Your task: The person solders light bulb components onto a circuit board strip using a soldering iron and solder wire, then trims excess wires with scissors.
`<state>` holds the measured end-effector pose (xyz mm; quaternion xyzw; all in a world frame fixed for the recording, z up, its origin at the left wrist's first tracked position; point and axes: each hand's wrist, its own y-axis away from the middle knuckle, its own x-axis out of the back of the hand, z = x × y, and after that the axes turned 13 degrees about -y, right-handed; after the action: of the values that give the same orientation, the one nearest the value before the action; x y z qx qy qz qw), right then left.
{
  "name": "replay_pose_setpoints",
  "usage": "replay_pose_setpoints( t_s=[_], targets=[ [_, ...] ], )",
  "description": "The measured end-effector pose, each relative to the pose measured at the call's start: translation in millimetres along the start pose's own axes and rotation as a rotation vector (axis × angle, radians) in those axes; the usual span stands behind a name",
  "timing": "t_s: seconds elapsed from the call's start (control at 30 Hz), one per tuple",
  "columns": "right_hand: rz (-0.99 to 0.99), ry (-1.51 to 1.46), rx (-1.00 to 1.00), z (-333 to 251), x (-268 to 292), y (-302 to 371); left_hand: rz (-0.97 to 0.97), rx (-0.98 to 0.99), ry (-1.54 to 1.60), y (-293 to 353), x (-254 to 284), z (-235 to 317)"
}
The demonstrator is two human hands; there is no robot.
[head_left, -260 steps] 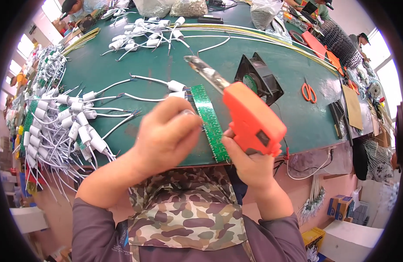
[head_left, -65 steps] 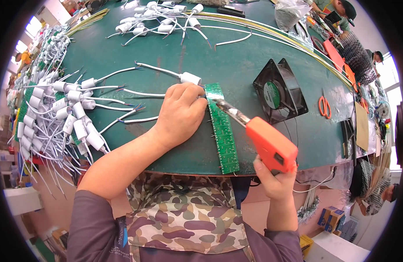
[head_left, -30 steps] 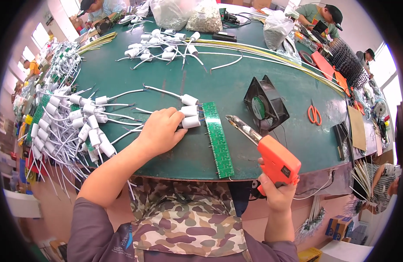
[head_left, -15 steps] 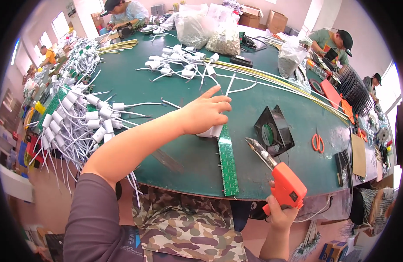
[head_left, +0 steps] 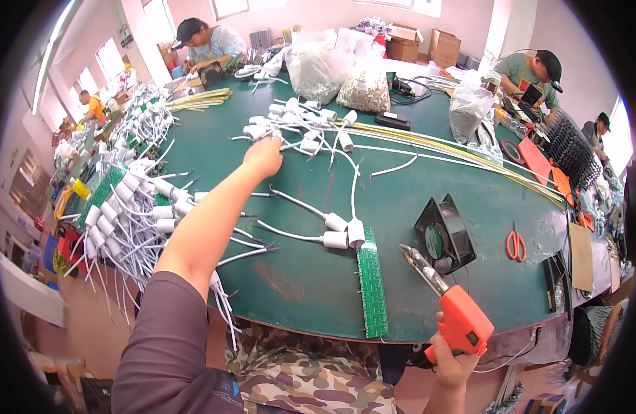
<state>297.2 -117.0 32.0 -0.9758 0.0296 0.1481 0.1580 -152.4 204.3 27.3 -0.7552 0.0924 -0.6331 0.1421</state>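
Observation:
My left hand (head_left: pixel 264 157) reaches far over the table to a pile of white cylindrical lamp holders with cables (head_left: pixel 310 143). Its fingers are hidden at the pile's near edge, so their grip cannot be made out. In my right hand (head_left: pixel 457 364), at the table's front edge, is an orange-red soldering gun (head_left: pixel 464 321), its metal tip pointing up and left. A green circuit board strip (head_left: pixel 373 293) lies left of the tip. One white holder (head_left: pixel 356 233) stands at its far end, with two more holders (head_left: pixel 334 230) lying just left of it.
A black fan (head_left: pixel 445 236) stands right of the strip, with orange-handled scissors (head_left: pixel 516 245) beyond. Many wired white holders (head_left: pixel 135 207) heap up at left. Long yellow and white rods (head_left: pixel 456 155) cross the back, near plastic bags (head_left: pixel 365 90). Other people work around the table.
My left hand has moved from the circuit board's far end, away and left to the pile of holders. The right hand still grips the soldering gun. The whole view has shifted slightly.

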Motion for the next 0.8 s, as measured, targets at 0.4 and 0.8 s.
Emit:
replay_pose_setpoints(
  t_s=[0.4, 0.8],
  targets=[
    [-0.063, 0.056, -0.005, -5.9, 0.4, 2.7, -0.056, -0.126, 0.019, -0.4, 68.1, -22.3],
    [-0.09, 0.054, 0.017, -6.7, -4.4, 3.7, -0.465, -0.209, -0.024, 39.0, 57.3, -74.3]
  ],
)
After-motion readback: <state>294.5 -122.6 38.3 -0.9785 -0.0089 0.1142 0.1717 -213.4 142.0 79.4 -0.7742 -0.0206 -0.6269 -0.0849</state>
